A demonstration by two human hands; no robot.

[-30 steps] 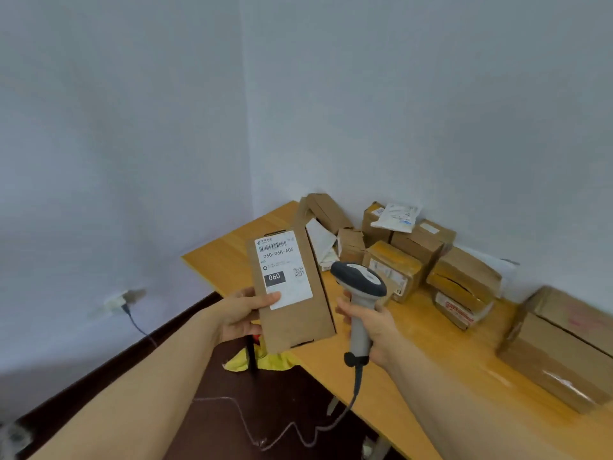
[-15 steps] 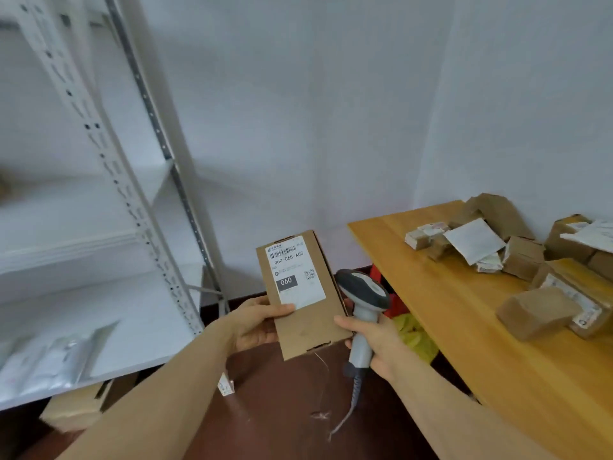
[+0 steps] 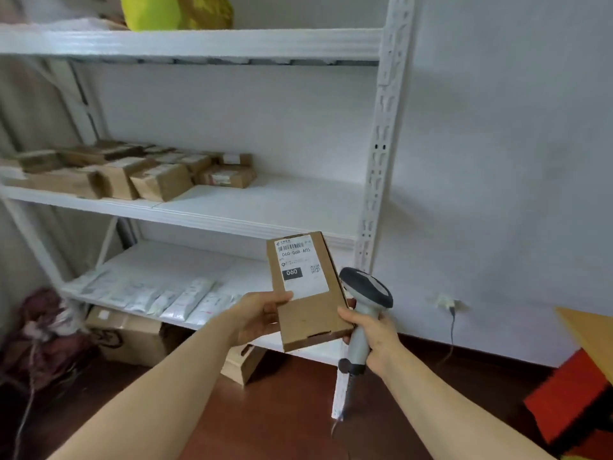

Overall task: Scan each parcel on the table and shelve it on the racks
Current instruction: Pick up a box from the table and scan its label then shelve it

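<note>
Left hand [image 3: 257, 318] pinches the labelled parcel [image 3: 306, 293] upright, thumb across its face, while the right hand [image 3: 374, 336] wraps the scanner [image 3: 365, 300] handle just beside it.

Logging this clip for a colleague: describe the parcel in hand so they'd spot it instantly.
Find the white rack on the left. In front of its lower shelves, the left hand holds a flat brown parcel beside the scanner. Unlike the shelved boxes, it is hand-held, its white label bearing a black 060 block.
</note>
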